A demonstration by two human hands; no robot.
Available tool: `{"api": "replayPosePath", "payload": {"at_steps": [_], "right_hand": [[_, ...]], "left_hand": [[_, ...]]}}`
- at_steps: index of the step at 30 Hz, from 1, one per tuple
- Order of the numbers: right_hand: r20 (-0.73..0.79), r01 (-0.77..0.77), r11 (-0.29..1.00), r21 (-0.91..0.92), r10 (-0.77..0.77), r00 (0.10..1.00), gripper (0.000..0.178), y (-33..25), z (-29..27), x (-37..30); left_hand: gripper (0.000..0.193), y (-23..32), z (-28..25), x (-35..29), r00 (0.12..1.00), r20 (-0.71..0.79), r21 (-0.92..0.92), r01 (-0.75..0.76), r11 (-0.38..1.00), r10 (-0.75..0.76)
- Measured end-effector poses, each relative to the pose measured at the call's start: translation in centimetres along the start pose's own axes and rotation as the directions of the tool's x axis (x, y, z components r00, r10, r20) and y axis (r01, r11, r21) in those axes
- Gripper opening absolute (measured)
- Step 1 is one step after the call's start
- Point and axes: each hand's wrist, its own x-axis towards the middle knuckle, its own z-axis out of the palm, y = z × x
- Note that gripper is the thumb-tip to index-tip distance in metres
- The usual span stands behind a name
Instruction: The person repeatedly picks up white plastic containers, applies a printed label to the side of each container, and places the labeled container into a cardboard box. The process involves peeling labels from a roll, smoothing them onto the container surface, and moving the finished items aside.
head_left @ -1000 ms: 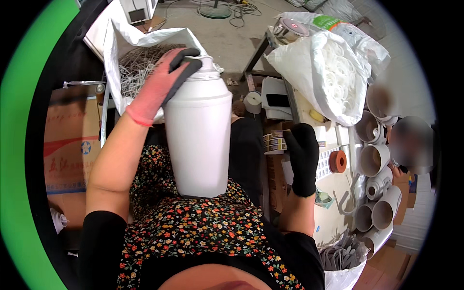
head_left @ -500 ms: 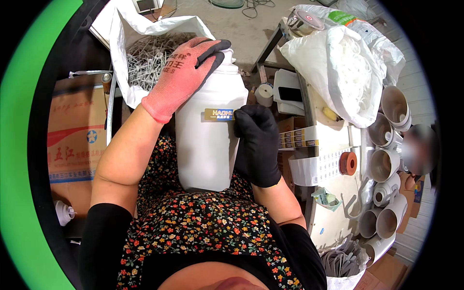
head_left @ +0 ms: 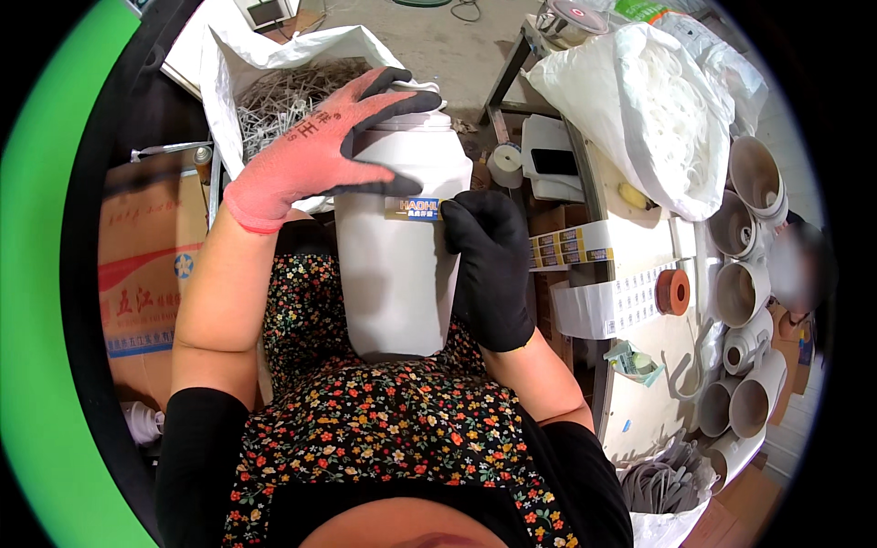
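Observation:
A pale grey plastic canister (head_left: 393, 292) with a white lid stands upright on my lap, against a floral apron (head_left: 384, 411). Across its upper front lies a small gold and blue sticker (head_left: 413, 209). My right hand (head_left: 489, 260), in a black glove, pinches the sticker's right end between thumb and fingertip. Over the canister's upper left spreads my left hand (head_left: 315, 155), in a pink glove with dark fingertips. Its fingers reach over the lid, and its thumb points to just above the sticker.
A sheet of similar stickers (head_left: 568, 248) hangs at the bench (head_left: 630, 384) on the right, near a brown tape roll (head_left: 673, 292). White sacks hold grey strips (head_left: 265, 105) and white rings (head_left: 681, 119). Several grey containers (head_left: 742, 297) line the far right. A cardboard box (head_left: 137, 265) stands left.
My left hand has shifted its palm leftward, opened its fingers wider and brought its thumb down close above the sticker. My right hand keeps its pinch.

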Motion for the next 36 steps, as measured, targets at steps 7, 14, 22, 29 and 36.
{"api": "replayPosePath", "payload": {"at_steps": [7, 14, 22, 29, 36], "right_hand": [[0.001, 0.136, 0.978, -0.155, -0.138, 0.99, 0.013, 0.5, 0.6, -0.4], [-0.023, 0.235, 0.851, -0.47, -0.277, 0.961, 0.023, 0.5, -1.7, 0.1], [0.135, -0.032, 0.98, -0.195, 0.059, 0.989, 0.029, -1.8, -8.5, 1.0], [0.546, 0.661, 0.554, -0.507, -0.387, 0.743, 0.048, 0.4, -8.3, -4.2], [-0.495, 0.231, 0.953, -0.195, -0.299, 0.816, 0.015, -8.7, -30.9, -5.8]], "left_hand": [[0.098, 1.3, 0.1, -0.6, 0.993, 0.053, 0.175, -0.116, 0.978, 0.108], [0.096, 1.2, -0.8, -1.4, 0.995, -0.028, -0.015, -0.097, 0.995, 0.097], [0.045, 5.8, -1.8, -1.0, 0.815, -0.58, -0.357, -0.282, 0.89, 0.026], [0.064, 6.1, -0.7, -1.4, 0.925, -0.301, -0.521, 0.046, 0.853, -0.233], [0.087, 8.1, 1.2, -4.1, 0.922, -0.333, -0.433, 0.037, 0.9, -0.198]]}}
